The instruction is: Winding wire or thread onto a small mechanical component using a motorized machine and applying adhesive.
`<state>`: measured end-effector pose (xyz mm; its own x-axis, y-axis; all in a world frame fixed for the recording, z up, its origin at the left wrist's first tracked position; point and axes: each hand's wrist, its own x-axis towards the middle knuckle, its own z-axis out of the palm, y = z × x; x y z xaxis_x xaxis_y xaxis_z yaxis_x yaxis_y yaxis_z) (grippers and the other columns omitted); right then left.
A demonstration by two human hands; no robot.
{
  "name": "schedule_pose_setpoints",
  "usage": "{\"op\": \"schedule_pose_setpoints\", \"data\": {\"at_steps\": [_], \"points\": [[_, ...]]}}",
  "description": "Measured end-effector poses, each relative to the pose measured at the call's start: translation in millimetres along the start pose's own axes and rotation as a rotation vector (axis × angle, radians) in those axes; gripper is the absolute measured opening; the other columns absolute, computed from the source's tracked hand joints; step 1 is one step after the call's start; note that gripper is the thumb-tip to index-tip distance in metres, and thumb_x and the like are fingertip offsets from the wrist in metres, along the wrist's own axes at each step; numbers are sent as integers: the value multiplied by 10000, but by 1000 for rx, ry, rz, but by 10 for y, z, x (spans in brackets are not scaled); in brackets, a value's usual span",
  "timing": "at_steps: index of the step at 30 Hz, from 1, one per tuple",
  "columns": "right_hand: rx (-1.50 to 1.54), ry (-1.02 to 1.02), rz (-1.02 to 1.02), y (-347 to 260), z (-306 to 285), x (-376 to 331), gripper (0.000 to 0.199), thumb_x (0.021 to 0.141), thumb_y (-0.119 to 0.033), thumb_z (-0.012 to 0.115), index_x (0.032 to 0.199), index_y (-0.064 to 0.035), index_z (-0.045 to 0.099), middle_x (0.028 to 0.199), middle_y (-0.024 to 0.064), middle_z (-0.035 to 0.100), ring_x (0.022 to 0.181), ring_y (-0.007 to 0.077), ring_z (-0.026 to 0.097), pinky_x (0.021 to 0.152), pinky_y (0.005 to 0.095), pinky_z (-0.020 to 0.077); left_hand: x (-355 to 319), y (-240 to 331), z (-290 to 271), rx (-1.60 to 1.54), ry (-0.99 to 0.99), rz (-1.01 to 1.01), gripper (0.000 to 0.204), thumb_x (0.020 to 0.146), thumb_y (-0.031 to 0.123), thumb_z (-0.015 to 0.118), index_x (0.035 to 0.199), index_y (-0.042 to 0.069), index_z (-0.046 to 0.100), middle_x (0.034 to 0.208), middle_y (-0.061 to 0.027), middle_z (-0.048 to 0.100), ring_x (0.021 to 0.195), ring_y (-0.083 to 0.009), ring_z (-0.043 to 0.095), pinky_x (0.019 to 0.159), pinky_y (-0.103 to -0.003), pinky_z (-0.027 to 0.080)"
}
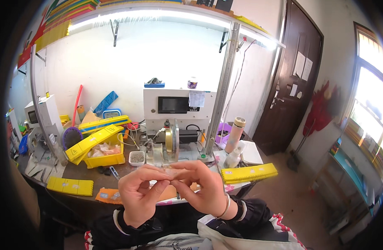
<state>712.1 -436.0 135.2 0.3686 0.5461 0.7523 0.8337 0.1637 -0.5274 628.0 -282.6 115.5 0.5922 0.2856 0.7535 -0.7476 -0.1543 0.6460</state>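
My left hand [138, 193] and my right hand [206, 189] meet in front of me, above the near edge of the workbench. Thumb and forefinger of each are pinched together, and the fingertips of both hands nearly touch. Between them shows a small, pale, see-through bit [171, 171], too small and too covered to name. Just beyond my fingers stands a benchtop machine [151, 113] with a dark screen [173, 105] and a brass-coloured wheel [169, 139]. A small white dish [137, 158] of grey bits sits beyond my left hand.
Yellow strip-like trays lie at the right [250, 173] and left front [70, 186]. A yellow bin [104, 160] holds plastic bags. A tumbler [235, 134] and white bottle [233, 158] stand right, near a metal post [222, 87]. An orange strip [109, 196] lies near my left hand.
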Motion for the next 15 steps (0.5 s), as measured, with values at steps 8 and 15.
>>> {"op": "schedule_pose_setpoints", "data": {"at_steps": [8, 15], "points": [[354, 132, 256, 636, 119, 61, 117, 915, -56, 709, 1013, 0, 677, 753, 3, 666, 570, 24, 563, 508, 200, 404, 297, -579, 103, -9, 102, 40, 112, 850, -110, 683, 940, -44, 682, 950, -134, 681, 861, -160, 640, 769, -249, 510], [90, 82, 35, 1002, -386, 655, 82, 928, 41, 590, 997, 17, 628, 827, 61, 684, 590, 55, 593, 528, 181, 435, 602, -927, -60, 27, 67, -35, 383, 803, -69, 700, 1178, -32, 633, 1090, -158, 693, 926, -173, 648, 793, -279, 501]]}}
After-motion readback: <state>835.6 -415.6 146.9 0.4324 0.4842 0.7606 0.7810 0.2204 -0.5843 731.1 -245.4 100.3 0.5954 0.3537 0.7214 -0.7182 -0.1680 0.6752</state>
